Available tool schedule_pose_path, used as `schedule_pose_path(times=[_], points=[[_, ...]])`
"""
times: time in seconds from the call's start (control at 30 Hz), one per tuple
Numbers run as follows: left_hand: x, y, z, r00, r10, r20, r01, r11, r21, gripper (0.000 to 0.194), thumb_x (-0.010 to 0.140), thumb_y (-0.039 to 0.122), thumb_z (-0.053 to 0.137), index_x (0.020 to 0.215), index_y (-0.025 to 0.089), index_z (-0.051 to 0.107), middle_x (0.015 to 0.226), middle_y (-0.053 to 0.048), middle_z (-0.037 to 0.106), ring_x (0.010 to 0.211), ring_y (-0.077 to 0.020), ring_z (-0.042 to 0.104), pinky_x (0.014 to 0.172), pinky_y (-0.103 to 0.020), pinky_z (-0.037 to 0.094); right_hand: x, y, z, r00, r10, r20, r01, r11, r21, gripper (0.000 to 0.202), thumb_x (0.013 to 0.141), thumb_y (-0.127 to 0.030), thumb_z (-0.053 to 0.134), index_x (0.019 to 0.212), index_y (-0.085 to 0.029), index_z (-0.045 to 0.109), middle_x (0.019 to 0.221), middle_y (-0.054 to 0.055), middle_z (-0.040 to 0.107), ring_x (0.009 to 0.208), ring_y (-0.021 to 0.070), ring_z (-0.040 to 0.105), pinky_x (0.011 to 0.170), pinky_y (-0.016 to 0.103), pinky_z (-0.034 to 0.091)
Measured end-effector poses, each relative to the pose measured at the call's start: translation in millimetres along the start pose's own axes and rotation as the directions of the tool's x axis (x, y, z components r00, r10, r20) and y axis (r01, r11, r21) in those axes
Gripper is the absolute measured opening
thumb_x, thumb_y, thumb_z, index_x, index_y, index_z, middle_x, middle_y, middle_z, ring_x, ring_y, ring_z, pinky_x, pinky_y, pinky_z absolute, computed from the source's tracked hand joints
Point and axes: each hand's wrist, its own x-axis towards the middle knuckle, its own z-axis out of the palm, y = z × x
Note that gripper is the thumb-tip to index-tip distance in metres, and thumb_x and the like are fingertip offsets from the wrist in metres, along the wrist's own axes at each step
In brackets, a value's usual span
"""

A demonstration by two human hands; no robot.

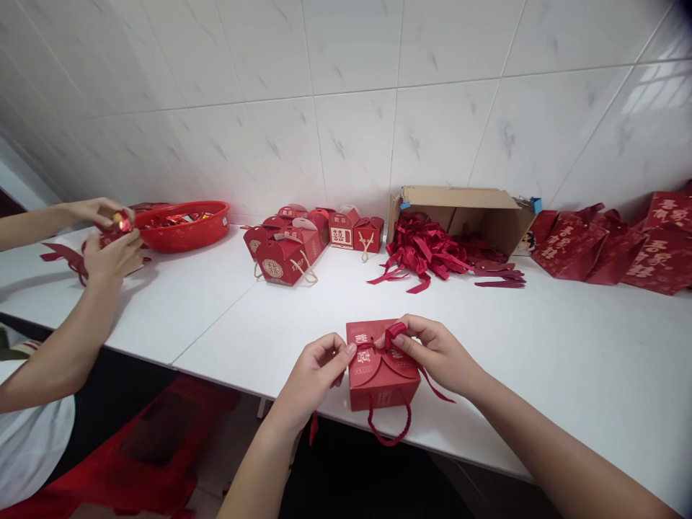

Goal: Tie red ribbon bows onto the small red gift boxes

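A red gift box (pixel 385 401) with gold characters stands at the table's front edge, its flaps folded over on top and a red cord handle (pixel 390 441) hanging from the near side. Across its top runs a dark red ribbon (pixel 396 331). My left hand (pixel 324 364) pinches one part of the ribbon at the box's left side, and a loose end hangs below the table edge. Over the right half of the top, my right hand (pixel 432 351) is closed on a loop of the same ribbon, with a tail trailing to the right.
Several finished-looking red boxes (pixel 281 263) stand by the wall. A cardboard box (pixel 459 196) on its side spills red ribbons (pixel 432 249). Red bags (pixel 576 245) lie at the right. A co-worker's hands (pixel 108 241) hold items beside a red basin (pixel 187 234); a red stool (pixel 156 432) is below.
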Motion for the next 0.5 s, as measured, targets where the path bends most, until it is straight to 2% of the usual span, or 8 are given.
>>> schedule_pose_path(times=[0.2,0.3,0.43,0.5], points=[[3.3,-5.8,-3.5,1.000,0.008,-0.025,-0.011,0.991,-0.131,0.028,0.082,0.037,0.060,0.066,0.016,0.050,0.060,0.004,0.048,0.055,-0.0078,0.042,0.054,-0.020,0.035,-0.6,-1.3,-0.5,1.000,0.007,0.007,-0.007,0.999,-0.036,0.022,0.092,-0.035,0.050,0.083,-0.017,0.059,0.086,0.004,0.066,0.083,0.0154,0.060,0.077,0.028,0.046],[5.5,-8.5,-4.9,0.999,-0.016,-0.040,0.009,0.988,-0.152,0.029,0.081,0.038,0.060,0.067,0.016,0.049,0.063,0.003,0.050,0.055,-0.0080,0.044,0.052,-0.019,0.034,-0.9,-0.8,-0.6,1.000,0.021,0.006,-0.021,0.999,-0.048,0.021,0.092,-0.035,0.049,0.083,-0.017,0.057,0.085,0.004,0.066,0.081,0.0154,0.060,0.075,0.028,0.046],[6.0,-6.4,-9.8,0.997,-0.035,-0.075,0.031,0.998,-0.062,0.038,0.080,0.043,0.060,0.059,0.016,0.042,0.051,0.007,0.036,0.046,-0.0055,0.028,0.045,-0.019,0.021,1.1,-3.5,4.1,0.999,-0.004,-0.050,-0.003,0.991,-0.133,0.021,0.092,-0.031,0.047,0.081,-0.018,0.057,0.082,0.003,0.064,0.078,0.0150,0.059,0.073,0.027,0.045],[4.7,-1.2,-14.4,0.997,-0.009,-0.072,0.010,1.000,0.018,0.044,0.080,0.043,0.060,0.053,0.017,0.038,0.047,0.007,0.032,0.045,-0.0057,0.023,0.045,-0.021,0.019,3.3,-5.9,9.8,0.995,-0.004,-0.105,-0.016,0.981,-0.195,0.018,0.090,-0.028,0.048,0.080,-0.018,0.059,0.078,0.002,0.064,0.074,0.0152,0.059,0.070,0.027,0.045]])
